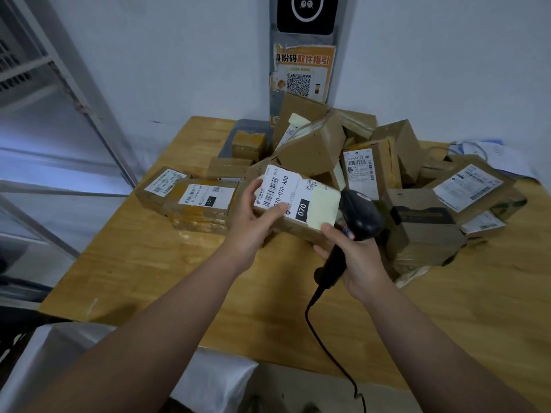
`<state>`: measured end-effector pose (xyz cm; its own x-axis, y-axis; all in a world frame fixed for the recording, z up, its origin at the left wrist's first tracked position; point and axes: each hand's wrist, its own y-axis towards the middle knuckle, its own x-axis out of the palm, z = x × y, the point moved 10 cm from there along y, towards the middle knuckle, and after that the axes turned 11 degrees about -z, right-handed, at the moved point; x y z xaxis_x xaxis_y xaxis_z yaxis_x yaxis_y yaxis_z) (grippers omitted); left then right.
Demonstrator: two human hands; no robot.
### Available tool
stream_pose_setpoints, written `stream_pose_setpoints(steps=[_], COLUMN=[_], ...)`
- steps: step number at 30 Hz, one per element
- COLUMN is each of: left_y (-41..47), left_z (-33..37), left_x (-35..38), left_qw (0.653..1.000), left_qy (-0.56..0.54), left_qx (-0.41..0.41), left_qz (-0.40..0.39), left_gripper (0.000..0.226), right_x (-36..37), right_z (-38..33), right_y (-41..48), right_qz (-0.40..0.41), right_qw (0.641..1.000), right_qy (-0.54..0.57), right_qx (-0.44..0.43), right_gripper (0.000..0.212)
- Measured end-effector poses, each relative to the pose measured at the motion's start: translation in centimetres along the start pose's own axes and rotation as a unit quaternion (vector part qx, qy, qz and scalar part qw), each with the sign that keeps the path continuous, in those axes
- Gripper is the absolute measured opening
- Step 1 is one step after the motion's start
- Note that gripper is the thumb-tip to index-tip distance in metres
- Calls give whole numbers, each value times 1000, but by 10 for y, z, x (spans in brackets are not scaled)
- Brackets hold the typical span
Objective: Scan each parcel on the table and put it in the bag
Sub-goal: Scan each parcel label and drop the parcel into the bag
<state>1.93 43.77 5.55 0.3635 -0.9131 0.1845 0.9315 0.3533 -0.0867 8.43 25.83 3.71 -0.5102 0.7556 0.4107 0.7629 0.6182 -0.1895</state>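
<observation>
A small cardboard parcel (298,201) with a white label reading 070 is held above the wooden table (167,263), label side up. My left hand (253,222) grips its left end, thumb on the label. My right hand (354,257) grips the handle of a black barcode scanner (357,216), whose head sits just right of the parcel; its thumb touches the parcel's near right corner. A heap of brown parcels (357,162) covers the back of the table. The white bag (74,353) lies at the lower left, below the table's front edge.
The scanner's black cable (334,353) trails down over the table's front edge. A grey post with an orange QR poster (301,73) stands behind the heap. Metal shelving (44,84) runs along the left. Papers (489,156) lie at the far right.
</observation>
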Motion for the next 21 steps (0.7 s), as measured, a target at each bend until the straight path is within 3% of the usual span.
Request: stream_pose_setpoints(steps=[4,7,11,15,18,21], left_y=[8,13,11,14,12,7], left_z=[-2,-4,5,7,-2,-14], left_x=[-26,-26,-8,2,-2,3], left_qw=[992,988,967,980,992,998], left_qy=[119,140,223,170,117,52], left_qx=[-18,-64,-69,-55,-51,-44], left_qz=[43,-10,-99,-86,-17,16], left_gripper=[72,65,65,69,80,42], right_x=[-20,-28,-17,1,-3,-6], right_z=[10,6,-5,-4,2,6], right_y=[0,-2,1,3,0,-3], right_qz=[52,72,30,-27,5,32], right_qw=[997,994,995,994,996,998], right_qy=[-34,-72,-88,-88,-66,-43], right_qx=[42,45,45,64,54,37], right_gripper=[33,31,29,28,27,27])
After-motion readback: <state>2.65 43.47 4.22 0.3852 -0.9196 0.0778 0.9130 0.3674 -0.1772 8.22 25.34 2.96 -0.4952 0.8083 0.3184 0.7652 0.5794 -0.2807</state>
